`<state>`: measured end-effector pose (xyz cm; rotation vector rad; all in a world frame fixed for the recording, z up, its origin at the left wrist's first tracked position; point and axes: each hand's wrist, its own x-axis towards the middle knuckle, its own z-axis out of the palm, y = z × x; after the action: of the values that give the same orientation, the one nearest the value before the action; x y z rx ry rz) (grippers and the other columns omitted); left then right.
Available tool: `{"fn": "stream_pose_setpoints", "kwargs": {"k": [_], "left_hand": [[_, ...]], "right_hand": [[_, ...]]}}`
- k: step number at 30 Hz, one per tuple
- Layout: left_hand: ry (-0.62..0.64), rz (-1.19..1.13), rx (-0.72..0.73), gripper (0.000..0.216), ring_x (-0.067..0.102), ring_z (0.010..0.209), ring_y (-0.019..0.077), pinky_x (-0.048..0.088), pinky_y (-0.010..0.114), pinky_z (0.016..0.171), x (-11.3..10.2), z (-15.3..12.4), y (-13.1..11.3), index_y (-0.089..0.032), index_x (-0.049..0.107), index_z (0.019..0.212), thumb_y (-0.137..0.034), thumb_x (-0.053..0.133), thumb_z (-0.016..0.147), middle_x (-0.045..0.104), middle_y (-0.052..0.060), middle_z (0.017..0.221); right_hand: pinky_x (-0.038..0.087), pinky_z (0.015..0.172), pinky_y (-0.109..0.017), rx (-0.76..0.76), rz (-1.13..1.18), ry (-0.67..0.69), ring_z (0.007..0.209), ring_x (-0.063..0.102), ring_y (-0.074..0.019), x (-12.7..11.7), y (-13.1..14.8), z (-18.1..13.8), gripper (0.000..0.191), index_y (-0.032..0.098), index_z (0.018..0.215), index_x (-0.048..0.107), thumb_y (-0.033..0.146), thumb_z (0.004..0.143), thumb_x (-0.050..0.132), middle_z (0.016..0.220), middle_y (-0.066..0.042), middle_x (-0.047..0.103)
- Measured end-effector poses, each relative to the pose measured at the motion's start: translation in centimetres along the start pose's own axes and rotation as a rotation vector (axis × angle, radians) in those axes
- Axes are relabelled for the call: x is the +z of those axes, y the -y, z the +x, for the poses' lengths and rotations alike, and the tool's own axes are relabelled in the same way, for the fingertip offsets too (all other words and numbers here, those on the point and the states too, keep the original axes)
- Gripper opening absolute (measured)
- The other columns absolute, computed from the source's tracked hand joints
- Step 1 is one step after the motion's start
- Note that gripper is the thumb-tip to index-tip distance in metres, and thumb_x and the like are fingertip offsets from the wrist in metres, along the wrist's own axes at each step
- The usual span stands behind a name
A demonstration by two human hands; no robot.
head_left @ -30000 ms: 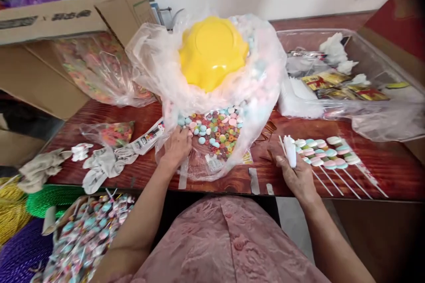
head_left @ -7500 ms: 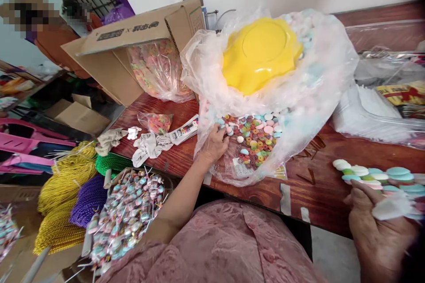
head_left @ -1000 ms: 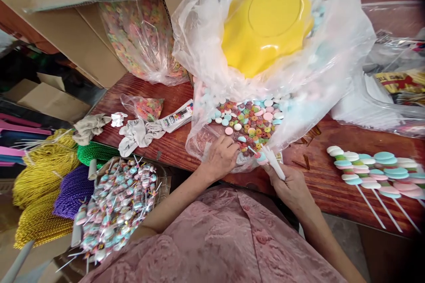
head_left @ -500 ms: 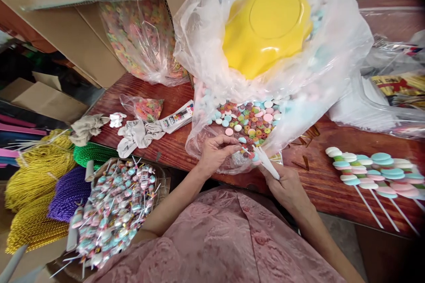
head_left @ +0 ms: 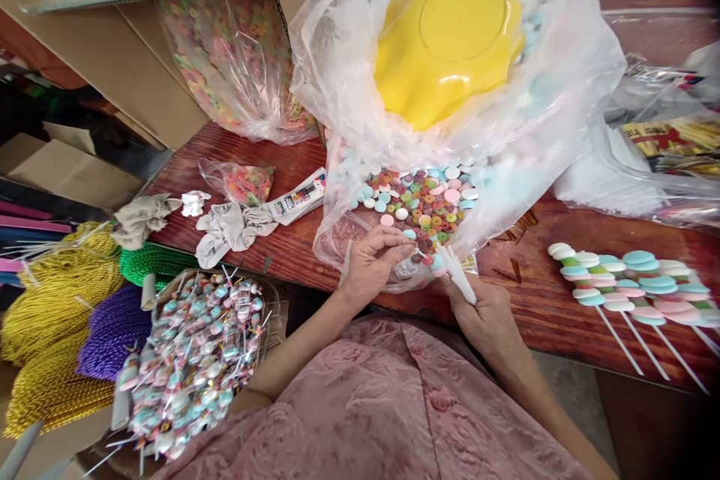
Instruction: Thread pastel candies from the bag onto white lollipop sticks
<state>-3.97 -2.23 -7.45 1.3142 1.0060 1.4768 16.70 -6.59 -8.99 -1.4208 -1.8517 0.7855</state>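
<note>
My left hand (head_left: 371,266) is closed, its thumb and fingers pinched around a thin white stick (head_left: 420,253) whose tip shows at the fingertips. Wrapped around a bundle of white lollipop sticks (head_left: 457,274) is my right hand (head_left: 487,319), also closed. A pale blue candy (head_left: 437,262) shows by its fingertips; whether the hand grips it, I cannot tell. Both hands are at the near edge of an open clear bag (head_left: 331,229). Inside lie loose pink, white and blue round candies (head_left: 451,196) and small coloured ring gummies (head_left: 419,202).
A yellow scalloped dish (head_left: 450,37) rests upside down on the bag. Finished candy skewers (head_left: 641,285) lie on the red-brown table (head_left: 540,315) at right. A basket of wrapped skewers (head_left: 202,352) stands lower left, beside coils of gold cord (head_left: 61,300). A cardboard box (head_left: 157,67) stands behind.
The left hand has shifted slightly right, nearer the stick bundle, and the stick tip at its fingers moved with it. The right hand keeps its hold. The whole view has drifted slightly left.
</note>
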Motion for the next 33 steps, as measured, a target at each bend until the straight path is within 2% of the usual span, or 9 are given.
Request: {"fn": "stream_pose_setpoints", "kwargs": {"k": [2,7,11,14,16,19,21,28,33], "left_hand": [[-0.022,-0.103,-0.115,0.018,0.066,0.085,0.0132,0.053,0.03,0.084,0.2,0.2,0.1,-0.019,0.075,0.076,-0.035,0.084,0.075,0.071,0.002,0.086],[0.021,-0.361,-0.433,0.035,0.055,0.062,0.007,0.047,0.023,0.061,0.2,0.9,-0.8,-0.018,0.078,0.086,-0.037,0.092,0.06,0.068,-0.001,0.076],[0.105,-0.389,-0.445,0.03,0.058,0.064,0.0072,0.047,0.021,0.059,0.0,1.3,-1.1,-0.019,0.081,0.079,-0.035,0.094,0.058,0.072,0.003,0.086],[0.085,-0.286,-0.276,0.022,0.067,0.077,0.0115,0.055,0.023,0.07,0.1,1.3,-0.5,-0.021,0.081,0.08,-0.033,0.092,0.064,0.075,0.003,0.088],[0.054,-0.145,-0.052,0.014,0.07,0.084,0.0121,0.056,0.025,0.08,0.3,1.1,0.0,-0.023,0.082,0.085,-0.027,0.087,0.073,0.076,0.003,0.087],[0.042,0.112,0.298,0.012,0.071,0.087,0.0114,0.058,0.024,0.083,0.9,0.8,0.2,-0.022,0.08,0.093,-0.017,0.079,0.082,0.077,0.003,0.092],[0.021,0.242,0.429,0.013,0.071,0.089,0.0117,0.059,0.025,0.081,1.4,0.6,0.2,-0.021,0.079,0.097,-0.014,0.074,0.086,0.076,0.005,0.097],[-0.029,0.316,0.484,0.017,0.072,0.093,0.0132,0.061,0.025,0.08,2.4,0.3,0.5,-0.019,0.074,0.108,-0.021,0.07,0.091,0.074,0.006,0.101],[-0.018,0.386,0.549,0.04,0.07,0.095,0.0175,0.063,0.032,0.082,2.3,0.5,0.6,-0.02,0.07,0.116,-0.039,0.079,0.082,0.071,0.008,0.105]], "right_hand": [[0.04,0.055,-0.026,0.029,0.058,-0.007,0.054,0.046,-0.0138,0.3,0.3,-0.1,0.032,0.02,0.07,0.063,0.034,0.096,0.051,0.061,0.001,0.054],[0.036,0.052,-0.024,0.055,0.152,-0.024,0.051,0.04,-0.0111,0.7,1.4,-0.2,0.044,0.021,0.057,0.046,0.04,0.097,0.052,0.054,0.003,0.045],[0.034,0.051,-0.024,0.027,0.154,-0.042,0.05,0.039,-0.0103,0.6,1.8,-0.4,0.042,0.021,0.058,0.044,0.034,0.096,0.053,0.054,0.004,0.042],[0.033,0.051,-0.024,0.011,0.157,-0.076,0.05,0.039,-0.01,0.7,1.6,-0.6,0.038,0.021,0.059,0.046,0.031,0.096,0.053,0.055,0.004,0.043],[0.034,0.051,-0.024,0.019,0.178,-0.082,0.05,0.038,-0.0102,0.9,1.4,-0.7,0.037,0.021,0.06,0.048,0.032,0.096,0.054,0.055,0.004,0.042],[0.035,0.05,-0.025,0.069,0.242,-0.071,0.05,0.038,-0.0113,1.4,1.4,-0.8,0.04,0.021,0.06,0.051,0.038,0.096,0.055,0.053,0.004,0.041],[0.035,0.05,-0.026,0.106,0.292,-0.064,0.051,0.039,-0.012,1.9,1.6,-0.8,0.042,0.022,0.059,0.052,0.042,0.096,0.056,0.052,0.004,0.04],[0.034,0.048,-0.026,0.207,0.41,-0.181,0.049,0.039,-0.011,2.7,2.0,-0.7,0.04,0.021,0.063,0.054,0.048,0.09,0.065,0.054,0.004,0.045],[0.035,0.048,-0.027,0.201,0.357,-0.182,0.048,0.042,-0.0117,2.3,1.8,-0.3,0.043,0.021,0.059,0.053,0.049,0.09,0.065,0.052,0.004,0.046]]}}
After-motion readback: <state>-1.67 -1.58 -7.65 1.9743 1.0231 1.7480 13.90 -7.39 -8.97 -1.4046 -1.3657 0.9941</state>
